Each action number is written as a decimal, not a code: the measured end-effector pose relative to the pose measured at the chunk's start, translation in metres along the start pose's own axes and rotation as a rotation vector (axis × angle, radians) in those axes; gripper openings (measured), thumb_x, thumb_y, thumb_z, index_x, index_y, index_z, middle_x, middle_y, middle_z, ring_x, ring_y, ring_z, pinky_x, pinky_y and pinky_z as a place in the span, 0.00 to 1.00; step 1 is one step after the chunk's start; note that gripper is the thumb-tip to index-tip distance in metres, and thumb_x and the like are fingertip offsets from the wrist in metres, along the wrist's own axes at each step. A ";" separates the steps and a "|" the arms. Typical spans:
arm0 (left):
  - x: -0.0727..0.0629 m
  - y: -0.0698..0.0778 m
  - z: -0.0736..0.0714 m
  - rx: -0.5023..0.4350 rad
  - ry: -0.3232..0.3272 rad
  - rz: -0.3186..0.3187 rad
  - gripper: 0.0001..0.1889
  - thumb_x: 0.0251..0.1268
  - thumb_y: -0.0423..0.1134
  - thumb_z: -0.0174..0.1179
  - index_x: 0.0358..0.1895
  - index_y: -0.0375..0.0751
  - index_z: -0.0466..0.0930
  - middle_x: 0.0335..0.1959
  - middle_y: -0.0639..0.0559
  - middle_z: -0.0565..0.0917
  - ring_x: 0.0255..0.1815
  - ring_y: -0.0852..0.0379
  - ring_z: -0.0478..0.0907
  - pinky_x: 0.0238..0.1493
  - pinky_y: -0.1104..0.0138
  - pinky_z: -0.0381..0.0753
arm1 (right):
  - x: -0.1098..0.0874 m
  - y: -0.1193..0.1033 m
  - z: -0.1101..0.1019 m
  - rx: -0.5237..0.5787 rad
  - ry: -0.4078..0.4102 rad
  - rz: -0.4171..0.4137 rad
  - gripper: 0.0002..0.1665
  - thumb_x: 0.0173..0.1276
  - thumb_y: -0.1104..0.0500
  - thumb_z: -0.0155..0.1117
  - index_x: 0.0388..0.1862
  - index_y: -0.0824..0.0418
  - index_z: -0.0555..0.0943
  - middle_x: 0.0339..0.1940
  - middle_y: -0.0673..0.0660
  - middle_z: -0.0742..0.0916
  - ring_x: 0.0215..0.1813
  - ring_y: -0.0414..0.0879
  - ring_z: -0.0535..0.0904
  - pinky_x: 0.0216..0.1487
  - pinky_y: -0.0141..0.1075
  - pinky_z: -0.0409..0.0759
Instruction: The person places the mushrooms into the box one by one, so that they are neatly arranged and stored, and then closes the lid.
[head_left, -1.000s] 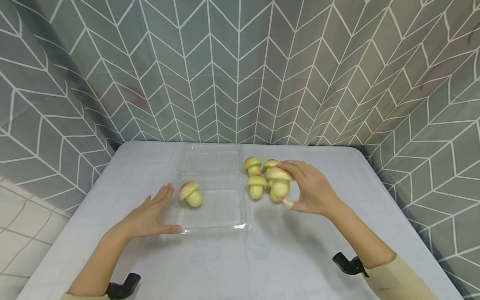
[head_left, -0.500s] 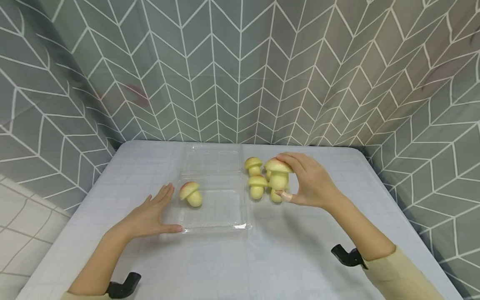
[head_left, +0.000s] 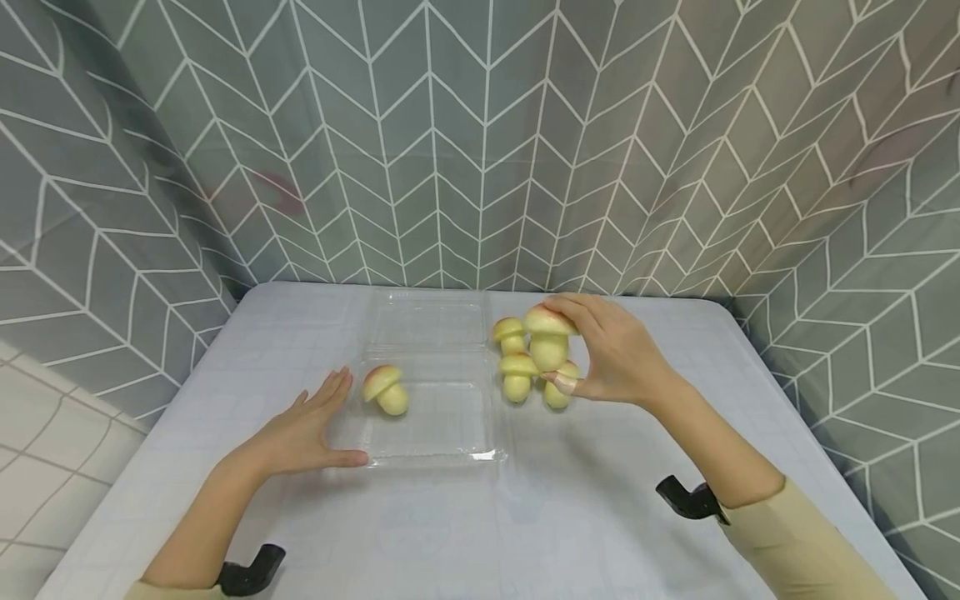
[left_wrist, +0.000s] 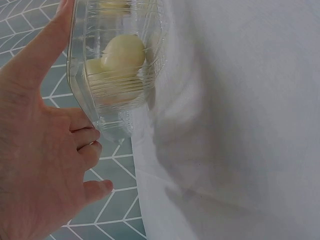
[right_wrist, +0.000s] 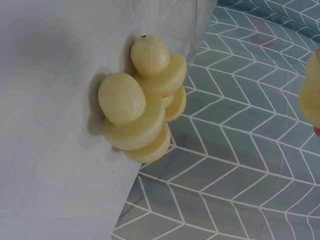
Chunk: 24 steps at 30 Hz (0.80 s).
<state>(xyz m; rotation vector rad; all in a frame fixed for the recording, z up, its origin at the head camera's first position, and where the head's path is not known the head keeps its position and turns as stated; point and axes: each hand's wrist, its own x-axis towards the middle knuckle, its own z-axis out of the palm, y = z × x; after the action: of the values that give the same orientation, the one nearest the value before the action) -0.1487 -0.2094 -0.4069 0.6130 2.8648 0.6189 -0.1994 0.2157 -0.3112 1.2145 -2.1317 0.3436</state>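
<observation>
My right hand (head_left: 613,357) pinches a yellow mushroom (head_left: 550,343) with a reddish cap top between thumb and fingers, cap up, above a cluster of similar mushrooms. Part of that held mushroom (right_wrist: 311,95) shows at the right wrist view's edge. Beside the clear plastic clamshell box (head_left: 450,421), my left hand (head_left: 300,440) is spread, its thumb at the near left corner. One mushroom (head_left: 387,390) lies tilted in the box's near half. To the right of the box stand mushrooms at the back (head_left: 512,337), front left (head_left: 517,379) and front right (head_left: 558,393).
The box's lid half (head_left: 429,318) lies folded back toward the table's far edge. A white cloth covers the table (head_left: 420,533). Grey curtains with white chevron lines (head_left: 480,150) close in the back and both sides.
My right hand has moved away from me and slightly left, carrying the mushroom over the back of the cluster. The front-right mushroom shows more. My left hand stays at the box.
</observation>
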 end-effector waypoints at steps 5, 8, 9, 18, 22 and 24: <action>0.000 0.000 -0.001 0.004 -0.003 -0.004 0.66 0.43 0.71 0.66 0.74 0.25 0.45 0.76 0.32 0.46 0.76 0.36 0.42 0.69 0.37 0.43 | 0.006 -0.001 0.001 0.020 -0.010 0.004 0.46 0.52 0.40 0.67 0.64 0.66 0.70 0.58 0.59 0.78 0.58 0.54 0.75 0.58 0.47 0.74; 0.000 0.000 -0.002 0.005 -0.006 -0.009 0.66 0.43 0.71 0.66 0.74 0.25 0.45 0.76 0.32 0.46 0.76 0.36 0.42 0.69 0.37 0.43 | 0.010 -0.002 0.002 0.033 -0.014 0.001 0.47 0.49 0.42 0.70 0.65 0.65 0.70 0.58 0.59 0.78 0.57 0.54 0.75 0.56 0.46 0.75; 0.000 0.000 -0.002 0.007 -0.007 -0.011 0.66 0.43 0.71 0.66 0.74 0.25 0.45 0.76 0.32 0.46 0.76 0.36 0.42 0.69 0.37 0.42 | 0.012 -0.002 0.002 0.036 -0.012 -0.001 0.48 0.49 0.42 0.70 0.65 0.65 0.70 0.58 0.59 0.78 0.57 0.53 0.75 0.56 0.46 0.76; 0.001 0.001 -0.002 0.004 -0.016 -0.014 0.66 0.44 0.70 0.67 0.74 0.25 0.44 0.76 0.32 0.45 0.76 0.35 0.42 0.70 0.38 0.42 | 0.025 -0.007 0.010 0.045 0.000 -0.030 0.47 0.47 0.43 0.70 0.63 0.64 0.70 0.57 0.58 0.79 0.56 0.54 0.76 0.54 0.47 0.77; 0.001 0.002 -0.003 0.002 -0.018 -0.018 0.65 0.44 0.69 0.67 0.74 0.25 0.44 0.76 0.32 0.45 0.76 0.35 0.42 0.70 0.38 0.42 | 0.032 -0.011 0.015 0.053 -0.007 -0.039 0.47 0.46 0.43 0.70 0.63 0.63 0.70 0.57 0.58 0.79 0.56 0.53 0.76 0.52 0.47 0.78; 0.000 0.002 -0.003 0.002 -0.017 -0.019 0.65 0.44 0.70 0.67 0.74 0.26 0.45 0.76 0.32 0.46 0.76 0.35 0.42 0.70 0.38 0.42 | 0.036 -0.012 0.018 0.064 -0.013 -0.039 0.47 0.45 0.44 0.72 0.63 0.62 0.69 0.57 0.57 0.79 0.56 0.53 0.76 0.51 0.47 0.77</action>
<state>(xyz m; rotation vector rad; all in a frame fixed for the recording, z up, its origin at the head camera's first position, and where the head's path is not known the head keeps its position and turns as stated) -0.1490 -0.2089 -0.4035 0.5878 2.8524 0.6054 -0.2089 0.1761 -0.3023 1.2957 -2.1196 0.3903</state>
